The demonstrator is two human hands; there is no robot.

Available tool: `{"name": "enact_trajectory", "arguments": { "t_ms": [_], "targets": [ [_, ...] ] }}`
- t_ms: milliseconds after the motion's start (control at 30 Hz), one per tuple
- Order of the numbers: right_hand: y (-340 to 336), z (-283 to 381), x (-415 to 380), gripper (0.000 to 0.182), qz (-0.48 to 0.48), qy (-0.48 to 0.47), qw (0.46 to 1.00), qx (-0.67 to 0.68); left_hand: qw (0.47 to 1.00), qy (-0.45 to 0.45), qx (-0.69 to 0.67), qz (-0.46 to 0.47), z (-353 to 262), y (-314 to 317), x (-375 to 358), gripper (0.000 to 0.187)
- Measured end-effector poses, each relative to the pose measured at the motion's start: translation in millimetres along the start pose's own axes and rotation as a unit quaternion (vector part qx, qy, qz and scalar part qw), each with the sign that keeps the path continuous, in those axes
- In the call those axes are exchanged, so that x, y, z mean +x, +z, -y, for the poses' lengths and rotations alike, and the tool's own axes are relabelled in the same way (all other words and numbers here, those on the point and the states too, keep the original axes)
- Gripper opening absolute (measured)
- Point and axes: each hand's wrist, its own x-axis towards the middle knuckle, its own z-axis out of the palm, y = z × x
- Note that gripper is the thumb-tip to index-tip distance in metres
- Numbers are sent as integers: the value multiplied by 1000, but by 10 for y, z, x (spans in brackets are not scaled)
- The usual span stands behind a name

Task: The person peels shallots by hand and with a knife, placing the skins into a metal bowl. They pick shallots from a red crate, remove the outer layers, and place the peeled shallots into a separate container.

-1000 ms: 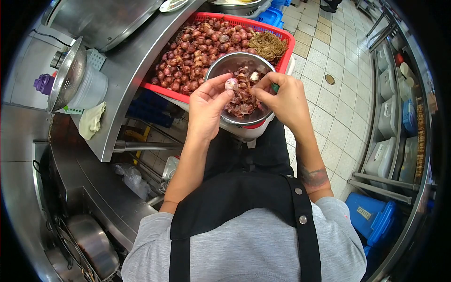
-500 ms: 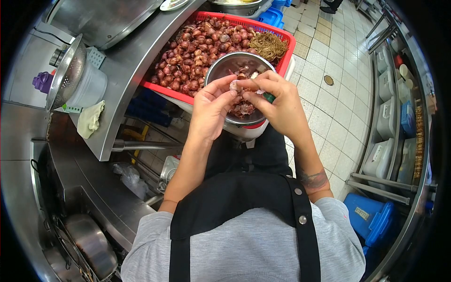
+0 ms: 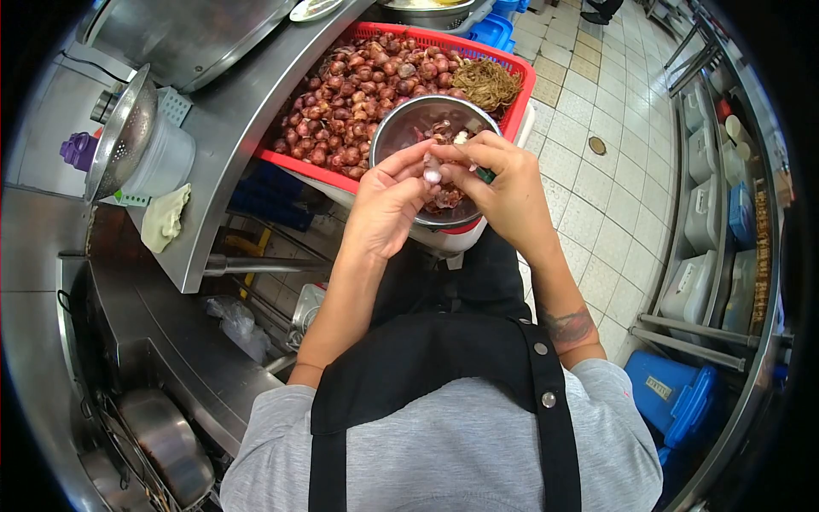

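Over a steel bowl (image 3: pixel 394 128), my left hand (image 3: pixel 382 205) pinches a pale, whitish-purple shallot (image 3: pixel 432 175) between thumb and fingers. My right hand (image 3: pixel 512 192) is closed beside it, its thumb and index finger at the shallot. A green handle (image 3: pixel 485 175), apparently of a small knife, shows within the right hand; its blade is hidden by the fingers. Reddish skins (image 3: pixel 447 198) and a white peeled piece (image 3: pixel 461 136) lie in the bowl. Behind it, many unpeeled shallots (image 3: pixel 358 98) fill a red basket (image 3: pixel 328 173).
A bundle of dry brown stalks (image 3: pixel 488 84) lies in the basket's right corner. Along the left runs a steel counter (image 3: pixel 243 141) with a colander (image 3: pixel 128 136) and a cloth (image 3: pixel 165 218). Shelves of containers (image 3: pixel 689 286) stand right of the tiled floor. Another person's foot (image 3: pixel 595 17) shows far off.
The shallot has turned and dropped slightly between my fingers, showing a smoother, shinier surface. Both hands stay over the bowl with only small finger movements.
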Motion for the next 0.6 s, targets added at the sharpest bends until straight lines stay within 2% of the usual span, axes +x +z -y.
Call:
{"name": "enact_trajectory", "arguments": {
  "t_ms": [333,467,600],
  "targets": [
    [-1,-59,65,17,13,95,994,56,1000,-1,2,2,19,0,1,39],
    [20,-104,79,19,23,82,995,60,1000,-2,-19,-11,21,7,12,33],
    [11,-89,67,28,35,66,997,34,998,38,-19,-51,82,35,47,29]
  ]
}}
